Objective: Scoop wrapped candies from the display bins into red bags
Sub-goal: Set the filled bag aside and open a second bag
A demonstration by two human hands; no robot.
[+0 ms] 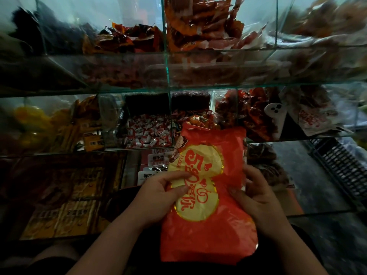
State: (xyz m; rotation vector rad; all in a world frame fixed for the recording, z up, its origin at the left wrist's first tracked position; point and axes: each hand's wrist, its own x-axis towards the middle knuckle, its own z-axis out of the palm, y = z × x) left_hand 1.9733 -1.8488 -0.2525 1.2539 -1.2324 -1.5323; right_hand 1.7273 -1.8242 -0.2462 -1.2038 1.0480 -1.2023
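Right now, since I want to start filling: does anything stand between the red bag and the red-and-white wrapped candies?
Only a glass divider, left of the red bag; the red-and-white wrapped candies lie beyond it.

Both hands (158, 195) (256, 197) grip red bag (208, 231), candy bins (151, 133) behind

Shop, snack/candy retail. Tiered glass bins (168, 72) w/ dividers, each compartment heaped w/ bulk wrapped goods: red-white candies (151, 134) in lower tier, middle; orange packets (198, 22) in upper tier. Printed label tags (157, 158) on front glass below candies. Black plastic crate (341, 161) at right edge.
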